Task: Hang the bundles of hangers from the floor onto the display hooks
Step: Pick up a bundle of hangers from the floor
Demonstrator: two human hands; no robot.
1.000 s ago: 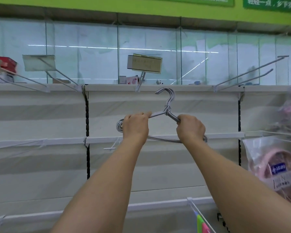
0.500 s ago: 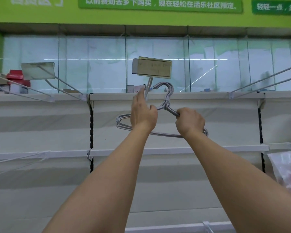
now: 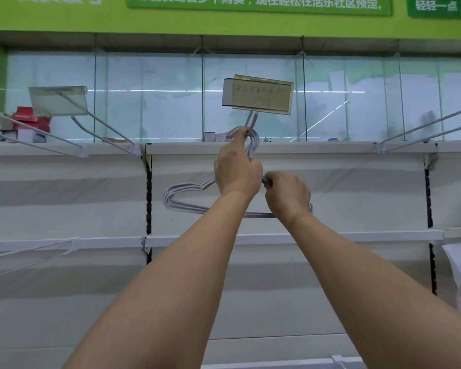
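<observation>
The fingertips (image 3: 242, 132) of the left hand (image 3: 237, 171) pinch the hook ends of the bundle of hangers (image 3: 189, 199) and press them up against the two prongs of the display hook (image 3: 252, 121), directly beneath its price tag holder (image 3: 258, 95). The fingers of the right hand (image 3: 288, 197) are curled tight around the right shoulder of the bundle, just below the twisted neck, and bear its weight.

Compared with one second ago, the left hand has left the left shoulder of the bundle and climbed to the hook ends; half a second ago it was only reaching past them with its fingers extended. The bundle has also risen from the level of the middle shelf rail (image 3: 277, 238) to the top rail (image 3: 330, 147), so its hook ends now overlap the prong tips. Whether the hook ends are already threaded over a prong cannot be told, since the fingers cover the junction.

The bundle hangs in the air between both hands, in front of the white back panel (image 3: 343, 198), its left loop free and its lower bar level. Judged from this position, the step in hand is the threading itself, and this bundle is not yet hung. Neighbouring display hooks (image 3: 423, 129) on the right and a second tagged hook (image 3: 101, 129) on the left carry nothing visible.
</observation>
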